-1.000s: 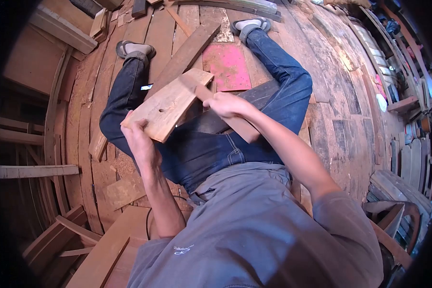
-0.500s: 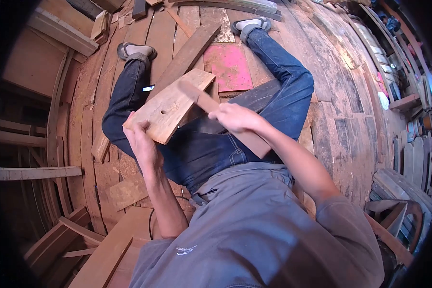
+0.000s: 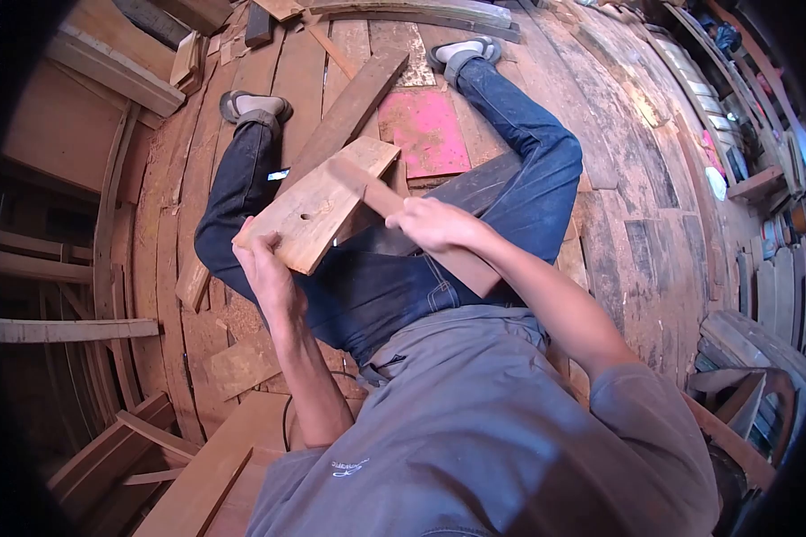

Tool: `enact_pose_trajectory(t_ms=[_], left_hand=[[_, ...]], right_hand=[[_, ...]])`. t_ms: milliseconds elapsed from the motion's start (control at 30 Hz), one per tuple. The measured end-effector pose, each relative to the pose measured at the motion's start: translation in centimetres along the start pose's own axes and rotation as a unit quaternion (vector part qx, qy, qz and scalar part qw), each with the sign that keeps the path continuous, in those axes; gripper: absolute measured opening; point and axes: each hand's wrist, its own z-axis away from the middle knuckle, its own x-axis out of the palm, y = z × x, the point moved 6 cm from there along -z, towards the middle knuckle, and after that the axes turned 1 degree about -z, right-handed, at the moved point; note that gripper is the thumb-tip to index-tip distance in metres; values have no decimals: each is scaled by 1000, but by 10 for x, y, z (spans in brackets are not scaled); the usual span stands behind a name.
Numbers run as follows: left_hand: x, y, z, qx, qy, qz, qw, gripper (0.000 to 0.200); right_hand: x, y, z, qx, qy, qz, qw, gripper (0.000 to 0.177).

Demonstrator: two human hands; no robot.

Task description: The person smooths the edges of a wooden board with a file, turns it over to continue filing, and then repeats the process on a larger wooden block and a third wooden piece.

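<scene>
A light wooden board (image 3: 309,201) with a small dark hole lies tilted above my lap. Its near left corner is gripped by my left hand (image 3: 269,267), thumb on the top face. My right hand (image 3: 437,225) is closed round a long flat brown strip (image 3: 381,197), whose blurred far end lies over the board's right part. The strip's other end reaches back under my right forearm. Beneath the light board, a long dark plank (image 3: 349,112) slants away over the floor between my legs.
A pink panel (image 3: 424,132) lies on the plank floor (image 3: 622,268) between my feet. Wooden frames (image 3: 72,331) stand at the left. Stacked timber (image 3: 747,358) and shelves with assorted items are on the right. A large board (image 3: 211,465) lies at the lower left.
The far end of the light board has dipped slightly in view. The strip has shifted slightly left along with my right hand. Both hands keep their hold.
</scene>
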Motion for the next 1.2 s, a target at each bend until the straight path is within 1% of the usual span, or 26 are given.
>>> enact_pose_trajectory(t_ms=[33, 67, 100, 133, 167, 200, 233, 300, 400, 433, 500, 567, 600, 633, 667, 733, 767, 800, 833, 867, 900, 967, 1033, 1133, 1167, 1200], left_hand=[[-1, -1, 0, -3, -3, 2, 1000, 51], [-3, -2, 1, -2, -5, -7, 1000, 51], [-1, -3, 0, 3, -7, -15, 1000, 51], [1, -2, -1, 9, -8, -19, 1000, 51], [4, -1, 0, 17, -5, -22, 1000, 50], [6, 1, 1, 23, -5, -29, 999, 50], [8, 4, 0, 29, -7, -35, 999, 50], [10, 8, -3, 32, -10, -42, 999, 50], [7, 3, -5, 21, 0, -24, 999, 49], [6, 5, -2, 15, 10, -26, 999, 49], [2, 3, 3, 5, 18, -24, 1000, 49], [0, 2, 3, 3, 17, -10, 1000, 50], [-5, -3, -2, -2, 12, 3, 1000, 51], [-3, -2, 0, 4, 9, -8, 1000, 51], [-1, 1, 2, 10, 4, -23, 1000, 51], [5, 7, 6, 29, -6, -55, 998, 50], [8, 9, 7, 32, -9, -57, 998, 50], [11, 9, 8, 35, -12, -60, 998, 50], [15, 11, 8, 38, -17, -64, 997, 50], [18, 14, 9, 33, -17, -56, 998, 50], [20, 16, 7, 35, -21, -56, 998, 50], [20, 15, 5, 32, -20, -52, 998, 50], [18, 17, 8, 30, -13, -53, 998, 51], [15, 11, 14, 21, -8, -40, 999, 52], [16, 12, 13, 24, -8, -31, 999, 52], [15, 11, 13, 19, -12, -25, 999, 52]], right_hand=[[0, 7, -20, -31, 7, 63, 998, 45], [2, 32, -52, 86, 26, 34, 995, 44], [5, 62, -90, 97, 46, 7, 994, 48], [11, 81, -129, -45, 11, 116, 992, 51], [6, 80, -135, -30, 5, 120, 992, 51], [-1, 73, -137, -15, -1, 123, 992, 52], [-9, 67, -128, 17, 23, 77, 997, 52], [3, 61, -129, 50, -26, 106, 993, 55], [-9, -11, -22, 19, 46, -1, 999, 57], [-2, -35, 1, -93, -2, 82, 992, 54], [-2, -48, 39, 35, 34, 0, 999, 43], [-10, -42, 35, -41, 33, 9, 999, 43], [-12, -24, 17, 9, 12, -27, 1000, 53], [-3, -1, -18, -37, 27, 16, 999, 56], [0, 23, -48, 26, 53, 25, 998, 55], [3, 68, -112, 8, 17, 108, 994, 57], [8, 94, -149, -8, -10, 132, 991, 55], [9, 115, -171, 8, 40, 91, 995, 39], [1, 114, -172, 25, 90, 50, 994, 25], [4, 109, -173, -7, 57, 95, 994, 26], [-2, 83, -153, -40, 22, 141, 989, 27], [6, 55, -124, -74, 21, 234, 969, 30], [-4, 9, -50, -56, 37, 66, 996, 46], [-3, 16, -32, 34, 55, -15, 998, 42], [-8, 22, -37, 26, 42, -50, 998, 50], [-4, 49, -68, 61, 46, -48, 996, 49]])
